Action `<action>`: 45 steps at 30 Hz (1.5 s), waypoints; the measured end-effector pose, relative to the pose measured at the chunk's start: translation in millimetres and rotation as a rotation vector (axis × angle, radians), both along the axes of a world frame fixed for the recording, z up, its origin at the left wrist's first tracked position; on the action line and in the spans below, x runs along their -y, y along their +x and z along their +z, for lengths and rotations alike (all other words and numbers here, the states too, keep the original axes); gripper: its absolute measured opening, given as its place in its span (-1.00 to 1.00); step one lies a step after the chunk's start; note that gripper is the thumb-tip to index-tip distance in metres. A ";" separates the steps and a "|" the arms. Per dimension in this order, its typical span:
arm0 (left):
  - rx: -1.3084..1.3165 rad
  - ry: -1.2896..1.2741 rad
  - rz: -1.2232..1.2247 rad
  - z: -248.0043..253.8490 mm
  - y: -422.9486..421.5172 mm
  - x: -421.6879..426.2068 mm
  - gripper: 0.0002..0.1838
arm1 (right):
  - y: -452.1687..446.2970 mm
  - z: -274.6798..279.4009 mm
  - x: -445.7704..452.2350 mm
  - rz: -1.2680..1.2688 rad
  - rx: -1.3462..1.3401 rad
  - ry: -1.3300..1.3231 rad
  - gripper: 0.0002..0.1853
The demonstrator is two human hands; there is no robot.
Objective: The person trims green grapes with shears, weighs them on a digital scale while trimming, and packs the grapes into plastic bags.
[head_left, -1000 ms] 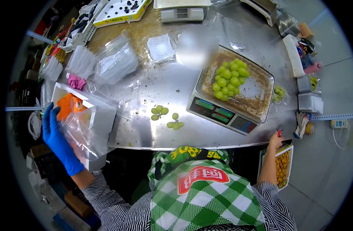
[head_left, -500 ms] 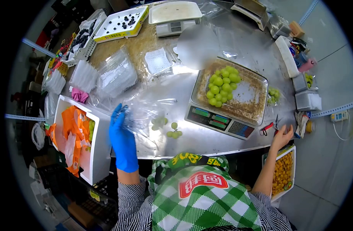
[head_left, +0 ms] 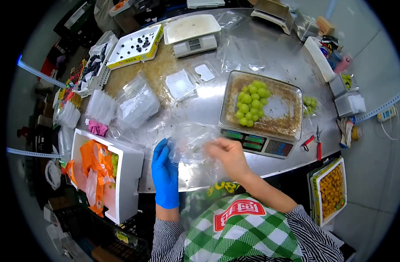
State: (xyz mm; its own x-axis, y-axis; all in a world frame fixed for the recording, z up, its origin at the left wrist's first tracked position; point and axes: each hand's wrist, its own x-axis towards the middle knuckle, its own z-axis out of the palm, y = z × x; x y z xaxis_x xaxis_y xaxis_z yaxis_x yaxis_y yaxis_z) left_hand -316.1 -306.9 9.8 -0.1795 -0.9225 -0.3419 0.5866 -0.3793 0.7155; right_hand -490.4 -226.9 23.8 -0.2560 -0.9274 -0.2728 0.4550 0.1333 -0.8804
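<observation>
My left hand [head_left: 166, 174], in a blue glove, is closed on the left edge of a clear plastic bag [head_left: 193, 142] above the steel table's front part. Bare and slightly blurred, my right hand [head_left: 229, 156] is at the bag's right side with its fingers pinched on the film. To the right, a bunch of green grapes [head_left: 252, 104] lies on the tray of the digital scale [head_left: 291, 114]. Red-handled shears [head_left: 318, 146] rest right of the scale.
A white foam box [head_left: 130, 183] with orange wrapping stands at the left. Behind are plastic packs [head_left: 138, 102], a second scale [head_left: 195, 46] and a yellow-edged tray [head_left: 134, 46] of dark berries. A crate of small orange fruit [head_left: 332, 192] sits at the lower right.
My left hand brought the bag from the foam box to the table's front middle. My right hand let go of the shears and moved left to the bag. The whole view has shifted.
</observation>
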 end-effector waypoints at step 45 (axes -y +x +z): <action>0.809 -0.362 0.339 15.0 71.3 -32.2 -0.62 | 15.3 -26.2 26.6 0.051 0.079 -0.037 -0.76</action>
